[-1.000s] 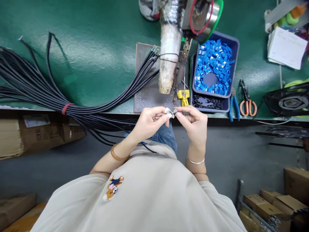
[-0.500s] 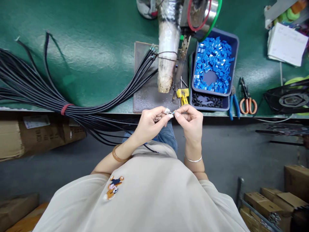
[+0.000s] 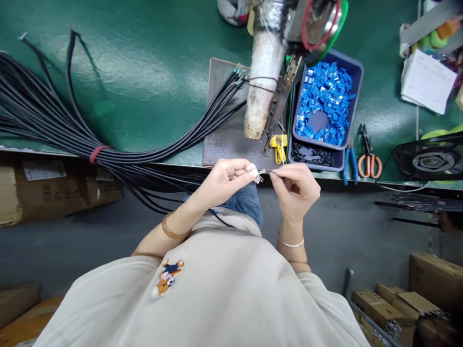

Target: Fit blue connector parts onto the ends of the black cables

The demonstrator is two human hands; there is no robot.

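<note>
Just off the edge of the green surface (image 3: 144, 72), the left hand (image 3: 222, 182) clamps its grip on the cable end (image 3: 255, 171), steadying it; the right hand (image 3: 297, 189) pinches the coloured wires (image 3: 266, 172), seemingly to sort them.

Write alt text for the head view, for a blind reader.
Seen from above, the left hand pinches a cable end while the right hand pinches its coloured wires, at a green workbench edge. Black cables lie to the left, a tray of blue parts to the right.
</note>
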